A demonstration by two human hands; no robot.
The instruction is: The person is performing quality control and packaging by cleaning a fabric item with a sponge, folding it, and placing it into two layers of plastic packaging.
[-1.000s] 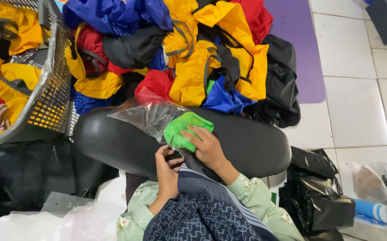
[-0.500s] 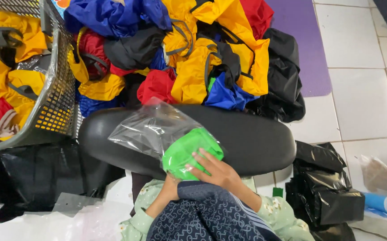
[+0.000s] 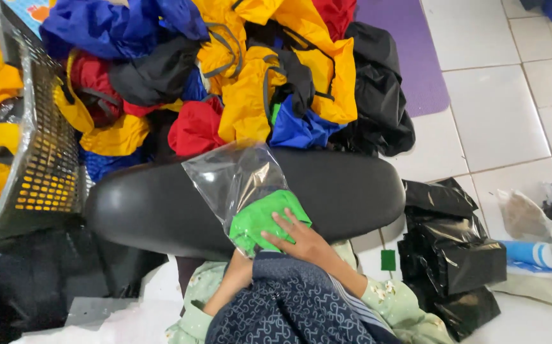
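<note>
right hand: now flat, pressing green bundle deeper into bag
left hand: mostly hidden, grip unclear
place: frame centre

The green cloth is bright green, folded into a small soft bundle with some creases. It sits in the lower part of a clear plastic bag. The bag is transparent and shiny, with wrinkles that catch the light. Its upper part is flat and holds nothing, and it points away from the person, a little to the left. Bag and cloth lie together on a black padded seat, near its front edge.
</note>
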